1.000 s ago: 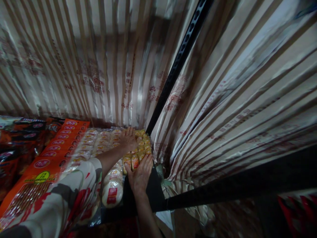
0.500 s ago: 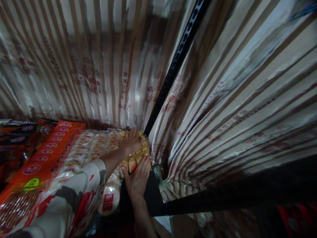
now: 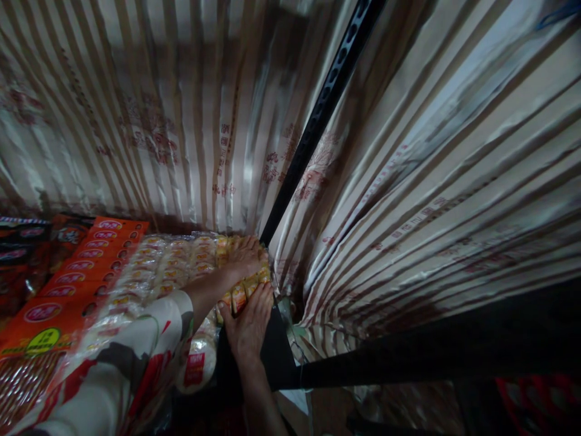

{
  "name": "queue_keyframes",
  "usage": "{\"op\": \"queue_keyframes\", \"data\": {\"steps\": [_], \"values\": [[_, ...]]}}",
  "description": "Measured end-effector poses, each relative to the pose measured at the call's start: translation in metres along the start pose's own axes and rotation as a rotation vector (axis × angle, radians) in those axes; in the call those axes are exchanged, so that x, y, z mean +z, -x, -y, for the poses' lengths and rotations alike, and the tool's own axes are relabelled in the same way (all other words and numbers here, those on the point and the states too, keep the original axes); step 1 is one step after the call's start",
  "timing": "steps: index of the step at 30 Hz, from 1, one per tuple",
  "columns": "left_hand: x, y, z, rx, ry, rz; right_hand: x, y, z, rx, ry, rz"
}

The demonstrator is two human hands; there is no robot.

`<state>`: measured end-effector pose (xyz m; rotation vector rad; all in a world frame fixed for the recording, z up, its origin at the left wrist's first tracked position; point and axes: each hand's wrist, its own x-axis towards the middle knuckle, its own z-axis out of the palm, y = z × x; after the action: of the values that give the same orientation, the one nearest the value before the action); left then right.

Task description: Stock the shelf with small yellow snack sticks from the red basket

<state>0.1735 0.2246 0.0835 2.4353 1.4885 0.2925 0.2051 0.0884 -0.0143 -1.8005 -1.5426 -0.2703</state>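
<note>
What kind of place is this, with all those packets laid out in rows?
Probably a small shop or stockroom shelf. Both hands, left hand and right hand, press on a yellow snack pack beside rows of wrapped round cakes and orange packets, by a black slotted shelf upright.

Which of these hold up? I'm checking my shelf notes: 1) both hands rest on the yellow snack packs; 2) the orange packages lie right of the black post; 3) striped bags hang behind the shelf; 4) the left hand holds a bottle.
1) True: the left hand and right hand both press on the yellow snack packs.
2) False: the orange packages lie left of the black post.
3) True: striped bags hang behind the shelf.
4) False: the left hand lies flat on the packs.
</note>
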Motion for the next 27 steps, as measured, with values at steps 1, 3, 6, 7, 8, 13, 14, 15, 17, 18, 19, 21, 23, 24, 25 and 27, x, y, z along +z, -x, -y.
{"op": "queue_keyframes", "data": {"steps": [1, 3, 6, 7, 8, 13, 14, 15, 17, 18, 19, 21, 23, 24, 25, 27], "values": [[-0.001, 0.000, -0.001, -0.002, 0.004, 0.025, 0.001, 0.000, -0.001, -0.004, 0.006, -0.008], [-0.002, 0.000, -0.002, -0.003, 0.008, 0.052, 0.002, 0.001, -0.003, -0.007, 0.002, -0.028], [0.000, 0.002, 0.001, 0.026, 0.009, 0.035, 0.004, 0.002, -0.004, -0.005, -0.027, -0.063], [0.002, 0.003, 0.002, 0.047, 0.006, 0.013, 0.005, 0.002, -0.004, -0.007, -0.029, -0.073], [0.005, 0.004, 0.003, 0.069, 0.003, -0.009, 0.005, 0.002, -0.004, -0.007, -0.025, -0.078], [0.013, 0.009, -0.001, 0.086, -0.008, 0.034, 0.003, 0.001, -0.002, -0.016, 0.022, -0.065], [0.011, 0.010, -0.003, 0.077, -0.008, 0.049, 0.003, 0.001, -0.002, -0.018, 0.025, -0.070], [0.008, 0.012, -0.004, 0.074, -0.010, 0.050, 0.003, 0.001, -0.002, -0.019, 0.028, -0.073], [-0.002, 0.016, -0.007, 0.089, -0.017, 0.030, 0.003, 0.000, -0.003, -0.007, 0.030, -0.065], [-0.007, 0.020, -0.007, 0.112, -0.021, 0.015, 0.003, 0.000, -0.003, 0.003, 0.027, -0.056], [-0.012, 0.024, -0.007, 0.150, -0.026, -0.003, 0.004, 0.000, -0.003, 0.014, 0.019, -0.049], [-0.021, 0.037, -0.005, 0.245, -0.027, -0.032, 0.004, 0.000, -0.003, 0.034, -0.011, -0.043], [-0.027, 0.054, -0.003, 0.307, -0.017, -0.047, 0.005, 0.000, -0.003, 0.044, -0.061, -0.048], [-0.030, 0.065, -0.001, 0.317, -0.006, -0.044, 0.005, 0.000, -0.003, 0.046, -0.094, -0.054], [-0.032, 0.077, 0.000, 0.312, 0.010, -0.042, 0.005, 0.000, -0.004, 0.049, -0.127, -0.058], [-0.038, 0.104, 0.003, 0.308, 0.048, -0.030, 0.004, 0.000, -0.004, 0.064, -0.178, -0.059]]}}
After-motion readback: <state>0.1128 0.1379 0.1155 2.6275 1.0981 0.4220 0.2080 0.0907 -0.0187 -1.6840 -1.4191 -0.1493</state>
